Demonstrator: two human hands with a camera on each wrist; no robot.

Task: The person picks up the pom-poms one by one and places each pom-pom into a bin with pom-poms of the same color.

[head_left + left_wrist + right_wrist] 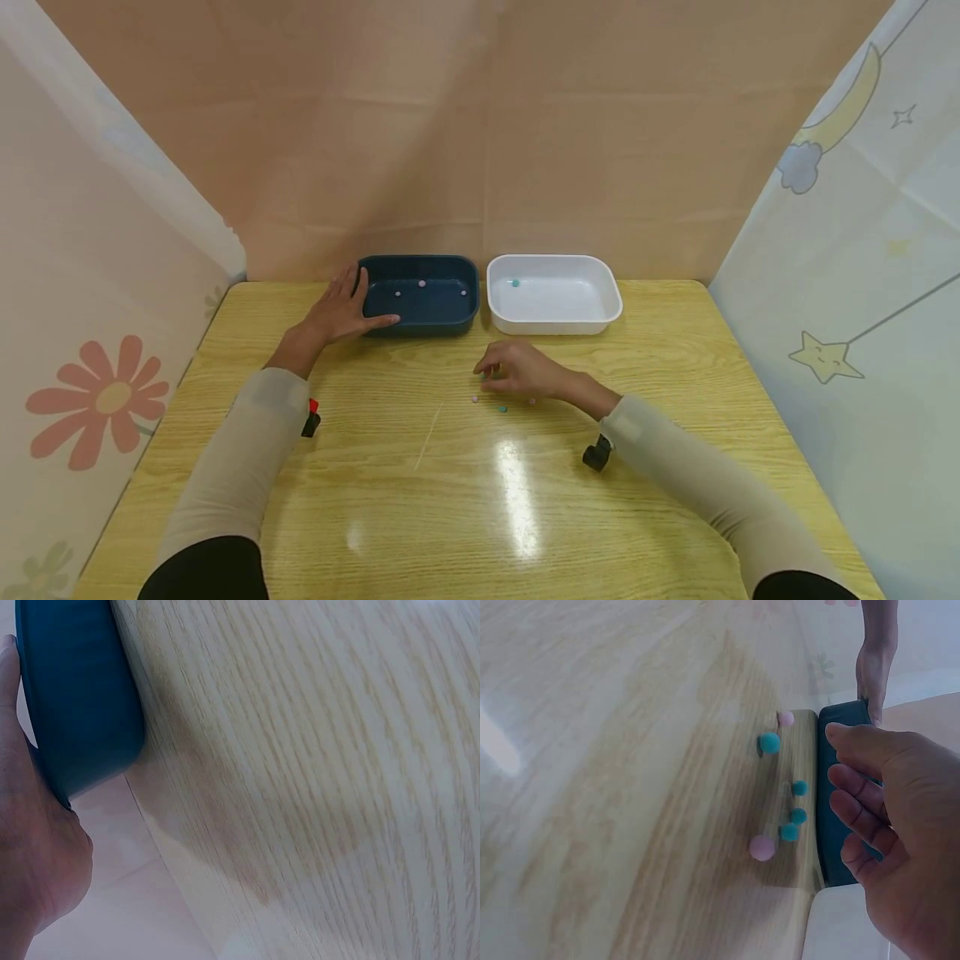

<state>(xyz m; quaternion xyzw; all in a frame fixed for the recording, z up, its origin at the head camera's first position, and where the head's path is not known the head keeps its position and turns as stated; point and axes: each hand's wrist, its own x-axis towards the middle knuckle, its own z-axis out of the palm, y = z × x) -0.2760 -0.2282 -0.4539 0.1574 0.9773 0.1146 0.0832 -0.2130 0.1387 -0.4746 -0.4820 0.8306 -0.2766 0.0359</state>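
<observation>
Pick-up seems in hand. The left hand [332, 315], fingers spread, touches the blue tray [420, 329]; nearer the person, off its right end, the right hand's [525, 370] half-curled, apparently empty fingers hover by teal balls [769, 742] and pink balls [762, 848]. Next: likely a light pinch.

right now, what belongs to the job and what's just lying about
Likely the job:
small round pink balls
small round teal balls
dark blue rectangular tray, touched by the left hand
white rectangular tray

Likely just surroundings:
plain brown backdrop
white flower-printed backdrop
white star-printed backdrop
</observation>
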